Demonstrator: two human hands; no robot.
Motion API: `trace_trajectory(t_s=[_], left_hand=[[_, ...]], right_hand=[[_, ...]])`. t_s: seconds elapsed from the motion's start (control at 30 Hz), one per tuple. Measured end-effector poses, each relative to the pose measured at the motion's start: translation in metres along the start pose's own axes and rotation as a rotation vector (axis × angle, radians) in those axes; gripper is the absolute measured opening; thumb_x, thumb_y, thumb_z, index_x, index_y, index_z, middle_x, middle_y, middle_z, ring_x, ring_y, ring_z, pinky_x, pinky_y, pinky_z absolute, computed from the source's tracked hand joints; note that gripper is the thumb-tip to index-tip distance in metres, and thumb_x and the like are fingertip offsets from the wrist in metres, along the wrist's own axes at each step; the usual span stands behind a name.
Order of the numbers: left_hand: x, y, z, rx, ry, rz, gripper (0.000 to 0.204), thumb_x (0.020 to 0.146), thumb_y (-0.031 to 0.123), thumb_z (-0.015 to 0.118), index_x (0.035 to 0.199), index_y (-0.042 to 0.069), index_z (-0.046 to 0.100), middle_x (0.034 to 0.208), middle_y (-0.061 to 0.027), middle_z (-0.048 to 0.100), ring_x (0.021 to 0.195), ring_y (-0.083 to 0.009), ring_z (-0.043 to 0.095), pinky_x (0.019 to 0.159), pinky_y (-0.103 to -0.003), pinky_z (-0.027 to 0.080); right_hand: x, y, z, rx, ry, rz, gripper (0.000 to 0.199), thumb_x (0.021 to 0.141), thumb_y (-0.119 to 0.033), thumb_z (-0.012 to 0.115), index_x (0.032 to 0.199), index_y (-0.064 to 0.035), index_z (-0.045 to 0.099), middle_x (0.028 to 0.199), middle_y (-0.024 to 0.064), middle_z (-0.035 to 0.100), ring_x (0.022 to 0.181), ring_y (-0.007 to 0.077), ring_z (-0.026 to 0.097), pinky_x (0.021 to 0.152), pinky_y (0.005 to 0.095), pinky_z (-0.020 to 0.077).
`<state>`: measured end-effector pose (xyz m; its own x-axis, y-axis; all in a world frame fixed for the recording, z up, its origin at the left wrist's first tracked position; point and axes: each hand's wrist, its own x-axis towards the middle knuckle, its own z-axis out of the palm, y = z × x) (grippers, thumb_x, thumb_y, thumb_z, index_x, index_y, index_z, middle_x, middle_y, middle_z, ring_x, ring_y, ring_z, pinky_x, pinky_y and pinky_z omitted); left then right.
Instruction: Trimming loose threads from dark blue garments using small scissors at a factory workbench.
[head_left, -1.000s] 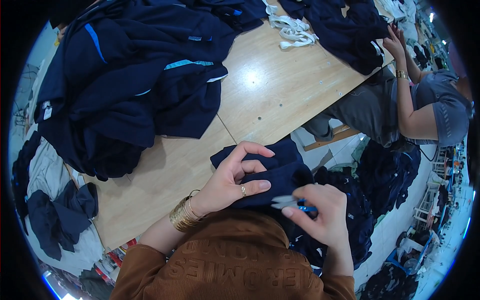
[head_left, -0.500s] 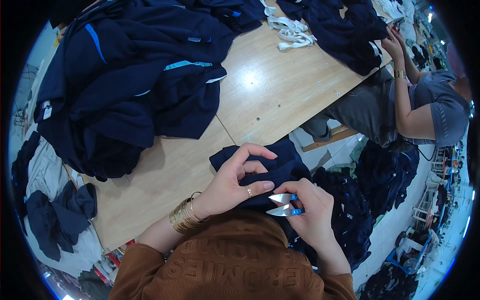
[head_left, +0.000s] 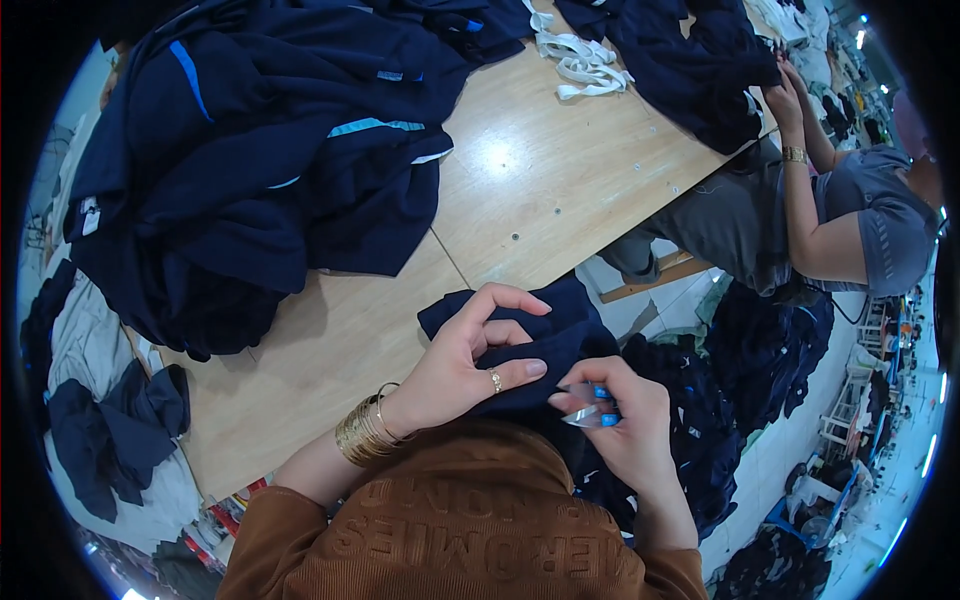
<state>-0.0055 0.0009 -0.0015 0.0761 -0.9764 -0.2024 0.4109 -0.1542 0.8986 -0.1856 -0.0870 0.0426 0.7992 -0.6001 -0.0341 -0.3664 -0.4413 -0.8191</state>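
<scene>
At the near edge of the table (head_left: 340, 350), the left hand (head_left: 460, 370) holds the dark blue cloth (head_left: 570, 318), perhaps to keep it steady. The right hand (head_left: 640, 415) grips little snips (head_left: 590, 416) beside it, maybe so the blades are close.

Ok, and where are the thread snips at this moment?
In the head view, right of centre: the thread snips are in the grip of the right hand, right of the left hand and close to the navy garment.
</scene>
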Motion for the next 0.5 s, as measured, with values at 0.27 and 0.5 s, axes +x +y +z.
trace_trajectory(t_s=[0.27, 0.5], left_hand=[[-0.0012, -0.0022, 0.0047, 0.151, 0.038, 0.105, 0.045, 0.082, -0.001, 0.067, 0.120, 0.005, 0.043, 0.108, -0.0006, 0.050, 0.083, -0.0032, 0.052, 0.078, -0.020, 0.044], [-0.0017, 0.0001, -0.0001, 0.084, 0.031, -0.001, 0.045, 0.082, -0.001, 0.066, 0.120, 0.004, 0.043, 0.108, -0.0005, 0.048, 0.083, -0.0024, 0.051, 0.076, -0.019, 0.044]], right_hand=[[0.0023, -0.0048, 0.0013, -0.179, -0.088, -0.025, 0.022, 0.075, -0.003, 0.065, 0.095, -0.0064, 0.056, 0.074, 0.0060, 0.061, 0.064, 0.0234, 0.063, 0.058, 0.0286, 0.0492], [0.0012, -0.0021, -0.0007, 0.092, 0.104, 0.111, 0.011, 0.085, -0.001, 0.062, 0.093, -0.0022, 0.055, 0.073, 0.0015, 0.059, 0.064, 0.0057, 0.053, 0.062, 0.0204, 0.0429]])
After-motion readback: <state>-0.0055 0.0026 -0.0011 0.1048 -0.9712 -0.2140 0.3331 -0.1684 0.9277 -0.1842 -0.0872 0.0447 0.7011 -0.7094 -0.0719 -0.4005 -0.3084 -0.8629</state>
